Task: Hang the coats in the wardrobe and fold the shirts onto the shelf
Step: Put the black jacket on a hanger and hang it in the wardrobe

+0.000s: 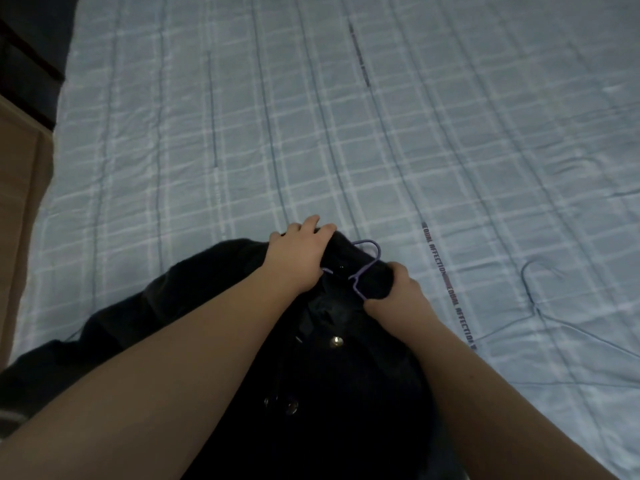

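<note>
Hands on the black coat (332,393): my left hand (298,251) and right hand (398,289) clutch its collar around the purple hanger (367,268); a shoulder could slip off.

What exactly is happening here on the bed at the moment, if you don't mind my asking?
A person is fitting a black coat onto a purple hanger on a bed covered by a pale blue checked sheet. The left hand grips the coat's collar area, and the right hand holds the fabric by the hanger's shoulder. The hanger's hook pokes out at the top. A second hanger, blue, lies on the sheet to the right. The coat is not yet hung up.
</note>
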